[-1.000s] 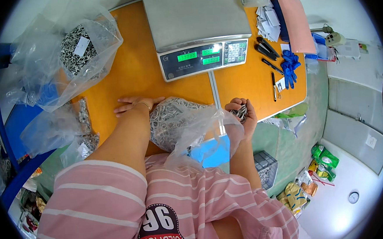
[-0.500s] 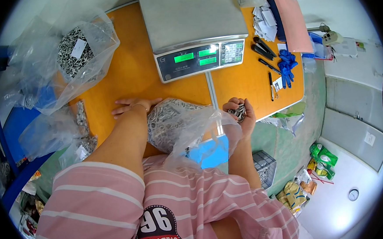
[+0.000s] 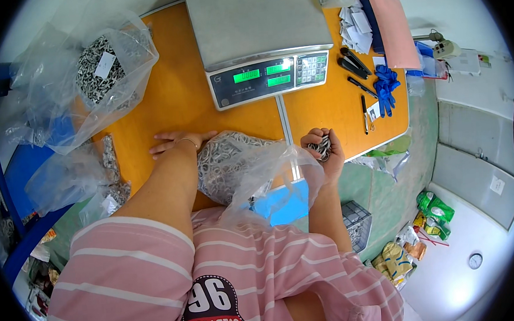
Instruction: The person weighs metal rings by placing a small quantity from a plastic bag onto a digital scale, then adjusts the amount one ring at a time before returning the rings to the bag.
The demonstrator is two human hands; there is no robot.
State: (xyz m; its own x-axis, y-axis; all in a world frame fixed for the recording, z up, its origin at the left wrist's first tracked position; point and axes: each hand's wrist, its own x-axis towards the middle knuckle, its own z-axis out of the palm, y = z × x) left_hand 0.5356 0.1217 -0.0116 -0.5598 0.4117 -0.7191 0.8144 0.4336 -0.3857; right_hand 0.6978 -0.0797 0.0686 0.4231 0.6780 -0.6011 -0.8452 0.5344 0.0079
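My left hand [image 3: 176,143] rests flat on the orange table, fingers stretched out to the left and nothing in them. Next to its wrist, at the table's near edge, lies a clear plastic bag [image 3: 227,162] full of small silvery metal rings. The bag's loose mouth spreads to the right toward my right forearm. Raised beside it, my right hand [image 3: 327,156] is curled, palm up, around a handful of metal rings [image 3: 322,149]. A grey counting scale [image 3: 260,28] with lit green displays stands beyond both hands, its platform bare.
An open plastic bag of small metal parts [image 3: 101,70] stands at the left. On the right lie a stapler [image 3: 354,65], pens [image 3: 365,115], blue gloves [image 3: 387,88] and paper slips [image 3: 356,31]. Below the table's right side is a grey crate [image 3: 356,222] on the green floor.
My right hand has shifted very slightly, still curled around the rings. The left hand, the bag and the scale stay in place.
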